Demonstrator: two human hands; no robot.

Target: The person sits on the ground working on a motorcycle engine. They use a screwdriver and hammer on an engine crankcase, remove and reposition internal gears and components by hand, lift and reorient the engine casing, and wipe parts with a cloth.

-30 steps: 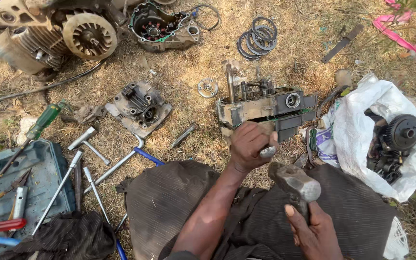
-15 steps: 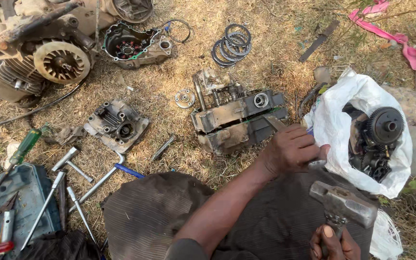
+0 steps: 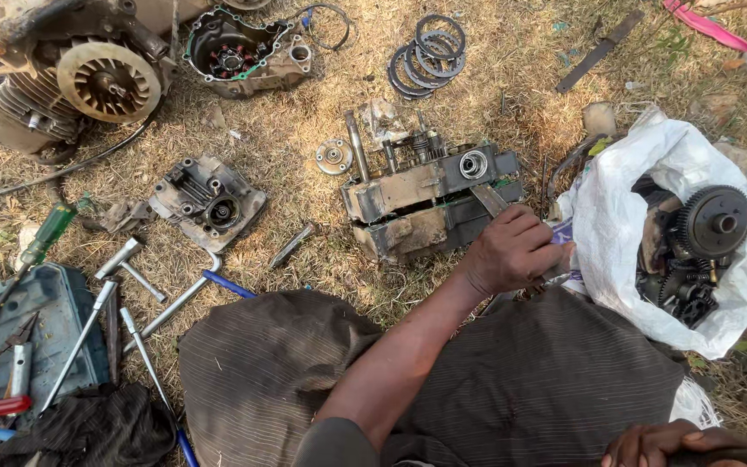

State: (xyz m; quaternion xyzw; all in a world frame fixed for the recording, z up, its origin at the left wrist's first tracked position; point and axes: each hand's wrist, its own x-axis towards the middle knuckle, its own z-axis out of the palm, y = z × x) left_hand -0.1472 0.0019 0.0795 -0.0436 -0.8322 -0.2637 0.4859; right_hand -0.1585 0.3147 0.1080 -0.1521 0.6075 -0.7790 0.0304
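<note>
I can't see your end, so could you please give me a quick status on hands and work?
Left hand gripping flat metal tool against engine casing. Right hand at bottom edge, contents unclear. White bag of gears touching left hand.

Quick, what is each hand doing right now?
Left hand: closed around a flat grey metal chisel.
Right hand: at the frame's edge, grip cannot be told.

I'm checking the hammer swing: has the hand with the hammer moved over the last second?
Yes. The right hand has dropped toward the lap, away from the engine case; the hammer head is now out of frame.
</note>
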